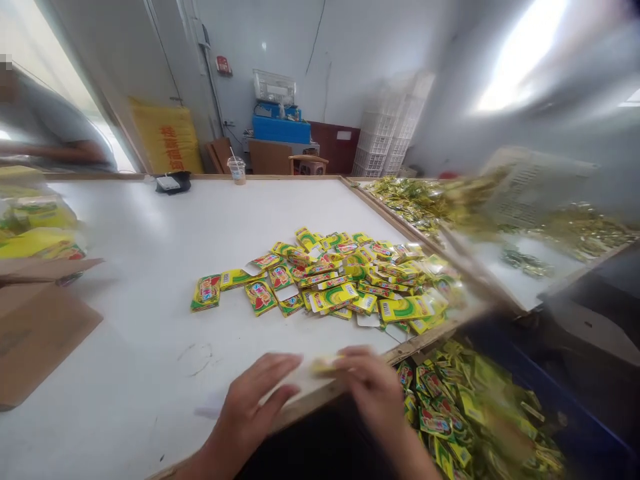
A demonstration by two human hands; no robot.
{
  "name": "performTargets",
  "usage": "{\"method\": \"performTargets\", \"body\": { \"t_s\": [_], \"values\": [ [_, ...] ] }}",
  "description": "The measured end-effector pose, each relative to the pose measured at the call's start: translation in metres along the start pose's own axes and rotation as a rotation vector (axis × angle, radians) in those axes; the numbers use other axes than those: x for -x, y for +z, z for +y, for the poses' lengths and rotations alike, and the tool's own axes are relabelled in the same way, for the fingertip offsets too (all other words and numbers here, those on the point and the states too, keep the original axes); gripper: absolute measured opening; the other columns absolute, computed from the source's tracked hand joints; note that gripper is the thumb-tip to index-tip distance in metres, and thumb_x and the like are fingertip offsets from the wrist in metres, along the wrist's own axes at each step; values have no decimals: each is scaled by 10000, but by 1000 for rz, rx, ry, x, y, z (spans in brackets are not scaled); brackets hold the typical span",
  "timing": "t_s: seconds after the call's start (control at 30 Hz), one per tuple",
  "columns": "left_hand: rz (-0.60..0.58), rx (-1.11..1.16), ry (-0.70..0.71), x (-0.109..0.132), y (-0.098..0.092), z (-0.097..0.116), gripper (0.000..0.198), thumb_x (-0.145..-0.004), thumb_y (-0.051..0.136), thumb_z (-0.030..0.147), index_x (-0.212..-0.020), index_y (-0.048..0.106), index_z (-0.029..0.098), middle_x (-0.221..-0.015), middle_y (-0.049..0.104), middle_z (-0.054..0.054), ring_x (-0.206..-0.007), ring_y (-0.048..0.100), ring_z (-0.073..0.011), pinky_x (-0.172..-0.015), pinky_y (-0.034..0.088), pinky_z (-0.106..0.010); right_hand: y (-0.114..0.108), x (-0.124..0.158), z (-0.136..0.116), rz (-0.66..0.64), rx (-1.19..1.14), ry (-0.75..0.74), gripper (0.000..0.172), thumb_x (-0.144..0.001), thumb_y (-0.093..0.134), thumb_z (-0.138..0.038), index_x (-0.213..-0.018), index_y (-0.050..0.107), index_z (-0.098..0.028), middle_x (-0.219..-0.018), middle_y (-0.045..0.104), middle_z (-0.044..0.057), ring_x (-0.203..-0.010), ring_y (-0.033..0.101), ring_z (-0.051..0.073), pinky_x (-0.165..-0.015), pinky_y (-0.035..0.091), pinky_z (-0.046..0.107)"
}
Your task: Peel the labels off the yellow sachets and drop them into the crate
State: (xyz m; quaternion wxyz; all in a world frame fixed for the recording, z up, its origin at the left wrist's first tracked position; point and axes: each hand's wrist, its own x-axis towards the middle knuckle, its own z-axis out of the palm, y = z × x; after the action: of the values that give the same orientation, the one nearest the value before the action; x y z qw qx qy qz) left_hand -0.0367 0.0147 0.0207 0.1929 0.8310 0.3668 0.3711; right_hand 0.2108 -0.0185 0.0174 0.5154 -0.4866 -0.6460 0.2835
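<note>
At the table's near edge, my right hand (375,383) pinches a small yellow candy box (324,365), which motion blurs. To its left is my left hand (260,390), thumb and fingers apart with nothing between them. Beyond both hands, a loose heap of small yellow-and-green printed boxes (330,293) spreads over the white table (150,353). Some boxes lie flat, others overlap or rest on their sides, and a few show open white flaps. One box (205,292) sits at the heap's left end.
Below the table's right edge, a blue bin (590,413) holds many similar boxes. Shiny gold packets (410,203) cover the adjoining table, beside a tipped white crate (535,187). Cardboard (45,340) stands at left, near a co-worker's arm (75,153). A drink cup (237,170) stands at the back.
</note>
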Motion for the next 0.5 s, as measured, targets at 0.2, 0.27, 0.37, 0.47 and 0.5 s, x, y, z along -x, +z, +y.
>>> {"method": "performTargets", "body": {
  "t_s": [0.2,0.27,0.37,0.47,0.5],
  "values": [
    [-53,-214,36,-126,60,-12,434,-825,652,122,-1250,604,197,-1271,629,-115,-1215,527,-286,-1025,430,-456,-207,51,69,257,689,458,154,-644,720,-334,-773,781,-275,-808,750,164,-757,702,394,-685,521,514],
    [-74,-239,35,-147,69,-17,401,-815,569,24,-1175,646,182,-1228,651,-124,-1185,549,-290,-973,459,-450,-225,68,81,323,737,435,216,-643,699,-360,-832,781,-295,-836,749,167,-765,702,406,-647,529,513],
    [-121,-244,45,-144,56,-20,354,-798,533,9,-1054,688,198,-1021,723,-86,-1012,638,-256,-888,499,-384,-186,64,73,280,607,328,323,-806,585,-386,-1078,726,-284,-1057,720,138,-930,693,333,-717,567,438],
    [-102,-237,7,-116,22,-23,298,-830,593,164,-1120,642,211,-1080,715,-88,-1017,648,-278,-888,495,-392,-128,25,58,190,706,196,438,-837,574,-251,-1272,615,-282,-1312,594,100,-1205,547,305,-961,475,473],
    [-60,-224,-58,-104,9,-24,302,-850,605,249,-1152,612,233,-1128,704,-77,-1022,658,-271,-866,509,-368,-116,12,57,157,768,171,478,-814,589,-203,-1283,605,-296,-1349,565,89,-1252,499,312,-1002,429,505]
  ]
}}
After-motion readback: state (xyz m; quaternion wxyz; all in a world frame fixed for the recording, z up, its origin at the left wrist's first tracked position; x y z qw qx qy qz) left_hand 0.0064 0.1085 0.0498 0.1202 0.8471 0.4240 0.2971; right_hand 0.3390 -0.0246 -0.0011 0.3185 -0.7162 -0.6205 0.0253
